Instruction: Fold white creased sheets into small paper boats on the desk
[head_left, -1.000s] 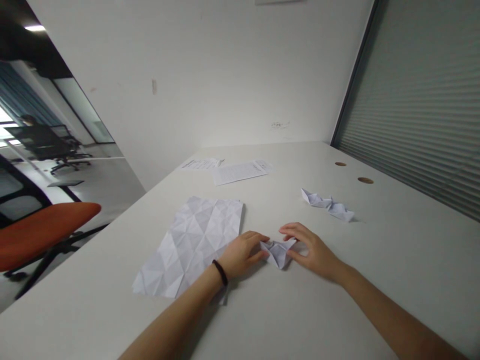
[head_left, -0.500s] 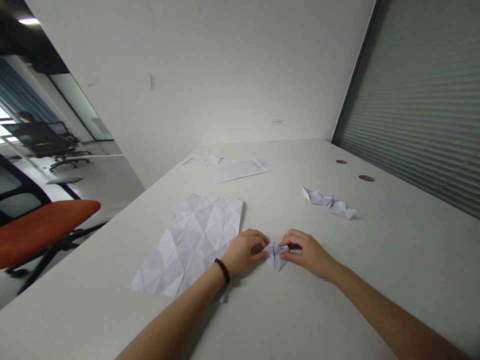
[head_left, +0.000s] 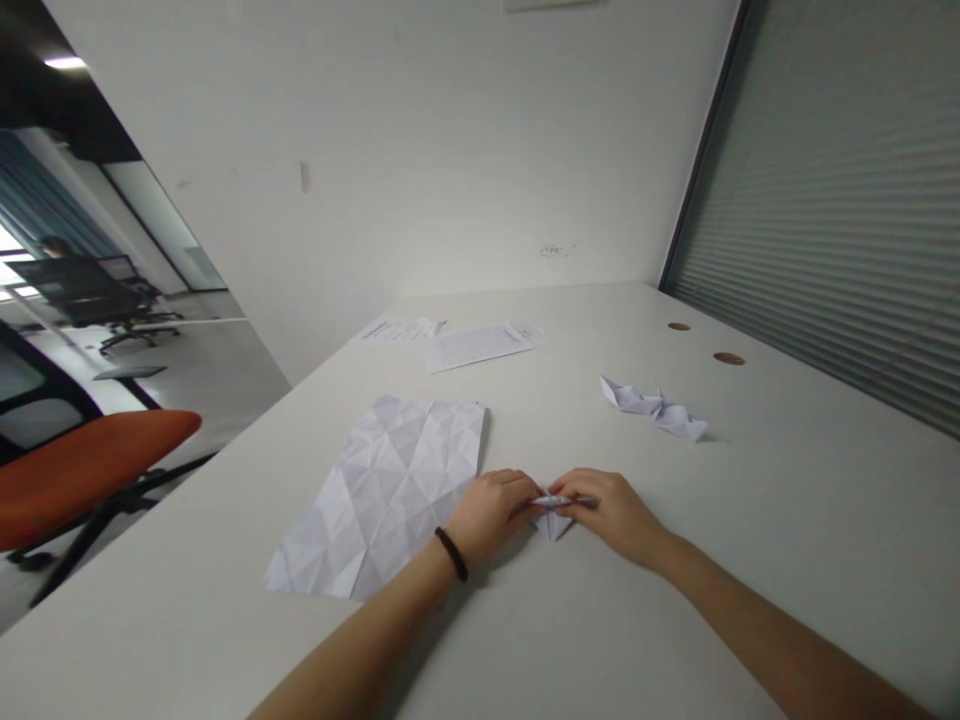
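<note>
A small folded white paper (head_left: pixel 552 524) is pinched between my two hands low over the white table. My left hand (head_left: pixel 495 508), with a dark band at the wrist, closes its fingers on the paper's left side. On the right side, the thumb and fingers of my right hand (head_left: pixel 606 510) grip it. The upper part of the paper is folded into a narrow ridge, partly hidden by fingertips. To the left lies a large creased paper sheet (head_left: pixel 397 470) with a pattern of triangles, close to my left hand. Folded paper pieces (head_left: pixel 654 406) rest farther off, to the right.
Printed sheets (head_left: pixel 480 345) lie toward the back of the white table (head_left: pixel 600 630). Two round holes (head_left: pixel 729 358) are near its right edge. An orange chair (head_left: pixel 105 455) stands at the left, with a person (head_left: pixel 56 246) seated far behind. A wall and blinds bound the table.
Both hands have turned the paper's upper part into a narrow ridge, and the fingers have come closer together over it. The view has tilted slightly.
</note>
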